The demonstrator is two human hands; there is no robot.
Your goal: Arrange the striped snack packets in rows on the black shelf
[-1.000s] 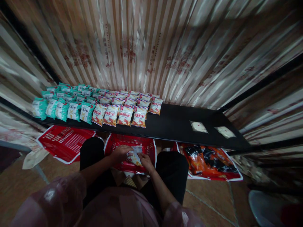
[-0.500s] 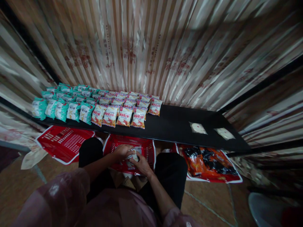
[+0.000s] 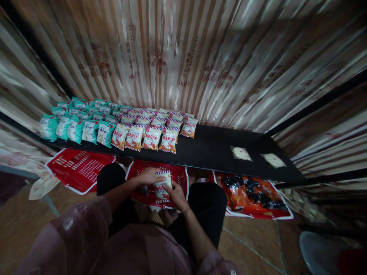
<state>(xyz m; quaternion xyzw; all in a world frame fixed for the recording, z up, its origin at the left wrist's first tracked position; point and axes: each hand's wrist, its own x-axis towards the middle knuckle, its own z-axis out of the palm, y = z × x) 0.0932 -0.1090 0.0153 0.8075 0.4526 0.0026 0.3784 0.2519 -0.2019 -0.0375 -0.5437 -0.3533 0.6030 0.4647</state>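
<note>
Between my hands, over the middle red basket (image 3: 181, 176), is a white snack bag (image 3: 163, 191) with striped ends, its printed front facing up. My left hand (image 3: 150, 176) grips its upper left side. The fingers of my right hand (image 3: 176, 194) are closed on its right edge. On the black shelf (image 3: 206, 149) in front of me stand rows of similar white and orange bags (image 3: 151, 138), with rows of teal bags (image 3: 90, 131) to their left.
Two flat clear packets (image 3: 241, 153) (image 3: 273, 160) lie on the shelf's right part. A red basket (image 3: 77, 164) is below left; another at right holds orange and black packages (image 3: 254, 194). A striped curtain (image 3: 172, 57) hangs behind. My knees flank the middle basket.
The bag in my hands, mostly covered by my fingers before, now shows its printed front. My hands have moved slightly apart around it.
</note>
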